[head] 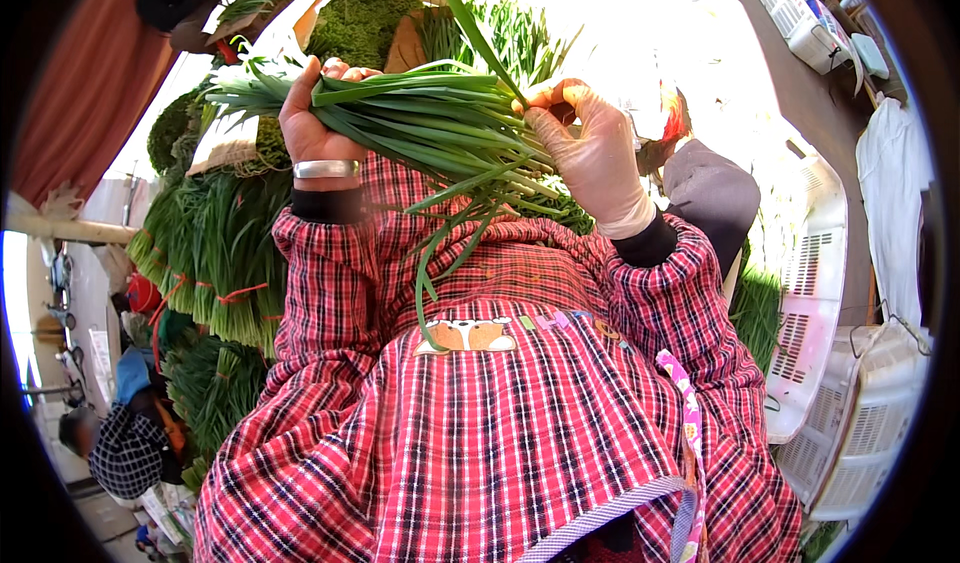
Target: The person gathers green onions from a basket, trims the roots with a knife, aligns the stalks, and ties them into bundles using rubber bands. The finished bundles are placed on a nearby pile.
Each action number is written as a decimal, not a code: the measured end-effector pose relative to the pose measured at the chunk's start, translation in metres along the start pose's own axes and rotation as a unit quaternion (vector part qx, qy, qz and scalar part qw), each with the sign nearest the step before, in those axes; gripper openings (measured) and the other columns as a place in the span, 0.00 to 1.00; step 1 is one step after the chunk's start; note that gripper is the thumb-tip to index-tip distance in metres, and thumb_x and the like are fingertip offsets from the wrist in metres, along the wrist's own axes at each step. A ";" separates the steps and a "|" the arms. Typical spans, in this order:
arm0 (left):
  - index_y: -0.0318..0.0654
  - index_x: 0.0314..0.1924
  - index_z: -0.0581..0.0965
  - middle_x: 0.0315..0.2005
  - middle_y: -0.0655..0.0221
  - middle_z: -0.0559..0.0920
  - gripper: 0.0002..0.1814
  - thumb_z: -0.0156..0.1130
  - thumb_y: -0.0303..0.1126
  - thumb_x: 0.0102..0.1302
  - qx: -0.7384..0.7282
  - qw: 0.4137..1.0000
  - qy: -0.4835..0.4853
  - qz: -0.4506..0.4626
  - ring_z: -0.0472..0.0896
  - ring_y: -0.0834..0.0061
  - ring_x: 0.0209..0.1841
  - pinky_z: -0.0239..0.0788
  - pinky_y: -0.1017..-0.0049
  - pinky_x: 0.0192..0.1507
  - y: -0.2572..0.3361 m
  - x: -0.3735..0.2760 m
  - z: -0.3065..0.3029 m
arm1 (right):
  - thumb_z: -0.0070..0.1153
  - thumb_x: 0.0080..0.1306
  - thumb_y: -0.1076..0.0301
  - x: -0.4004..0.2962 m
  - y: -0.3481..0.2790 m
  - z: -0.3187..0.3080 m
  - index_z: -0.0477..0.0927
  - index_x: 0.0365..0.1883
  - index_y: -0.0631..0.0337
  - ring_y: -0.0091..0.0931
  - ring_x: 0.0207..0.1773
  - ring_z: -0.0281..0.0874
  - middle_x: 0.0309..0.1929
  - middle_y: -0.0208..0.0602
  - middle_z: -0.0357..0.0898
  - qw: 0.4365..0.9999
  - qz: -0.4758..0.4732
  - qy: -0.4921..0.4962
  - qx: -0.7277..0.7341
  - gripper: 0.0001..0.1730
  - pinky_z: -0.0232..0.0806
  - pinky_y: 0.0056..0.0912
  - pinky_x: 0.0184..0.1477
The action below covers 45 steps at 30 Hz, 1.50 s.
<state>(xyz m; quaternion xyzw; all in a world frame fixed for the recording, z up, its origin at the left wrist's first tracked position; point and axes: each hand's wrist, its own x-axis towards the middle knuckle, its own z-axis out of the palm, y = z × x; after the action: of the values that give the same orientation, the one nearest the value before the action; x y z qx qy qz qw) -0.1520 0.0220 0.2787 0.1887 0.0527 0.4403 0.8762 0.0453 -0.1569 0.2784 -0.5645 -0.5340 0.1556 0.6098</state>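
Observation:
My left hand (319,124), bare with a silver bangle at the wrist, is closed around a bunch of long green leafy stalks (420,113), which look like garlic chives. The bunch lies sideways above my lap, its leaves fanning out to the right, with a few drooping over my red plaid apron (517,413). At the right end of the bunch is my right hand (585,132), in a thin translucent glove. Its thumb and fingers pinch one broad green leaf (480,38) that sticks up beyond the top of the bunch.
Tied bundles of green stalks (225,240) are stacked at the left. More greens (360,23) stand beyond my hands. White plastic crates (806,293) line the right side. A person in a dark checked top (127,450) is at the lower left; another person's dark clothing shows at the top left.

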 end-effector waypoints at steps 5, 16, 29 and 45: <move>0.34 0.25 0.67 0.22 0.63 0.72 0.14 0.56 0.35 0.62 -0.077 0.988 -0.111 -0.072 0.70 0.65 0.35 0.63 0.64 0.51 0.015 0.005 -0.021 | 0.53 0.65 0.69 0.003 0.015 -0.042 0.76 0.35 0.66 0.21 0.31 0.72 0.31 0.34 0.78 0.809 0.162 -0.105 0.555 0.08 0.66 0.28 0.39; 0.37 0.26 0.67 0.22 0.64 0.71 0.12 0.56 0.35 0.62 -0.023 0.999 -0.039 -0.017 0.69 0.65 0.32 0.63 0.65 0.45 0.022 0.005 -0.015 | 0.63 0.48 0.78 -0.024 -0.031 -0.040 0.83 0.46 0.49 0.31 0.58 0.66 0.51 0.33 0.77 0.944 -0.205 -0.034 -0.257 0.24 0.56 0.34 0.60; 0.42 0.21 0.63 0.19 0.72 0.68 0.15 0.55 0.35 0.62 -0.026 0.999 -0.023 0.030 0.67 0.73 0.31 0.59 0.68 0.50 0.011 0.002 -0.005 | 0.64 0.56 0.59 -0.053 0.039 -0.102 0.79 0.47 0.61 0.32 0.48 0.76 0.43 0.40 0.80 0.962 -0.004 -0.097 -0.255 0.22 0.65 0.32 0.51; 0.39 0.27 0.66 0.22 0.74 0.68 0.12 0.56 0.35 0.63 -0.042 0.994 -0.097 -0.009 0.69 0.76 0.31 0.59 0.66 0.53 -0.012 0.005 0.000 | 0.60 0.60 0.71 -0.027 0.014 -0.024 0.82 0.37 0.69 0.17 0.31 0.75 0.30 0.31 0.82 0.948 0.190 0.005 0.256 0.10 0.69 0.19 0.36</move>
<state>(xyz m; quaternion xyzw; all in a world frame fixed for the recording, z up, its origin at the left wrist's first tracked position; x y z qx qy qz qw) -0.1396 0.0198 0.2743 0.1930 -0.0497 0.4135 0.8884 0.0603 -0.1861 0.2584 -0.4813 -0.3560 0.3974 0.6955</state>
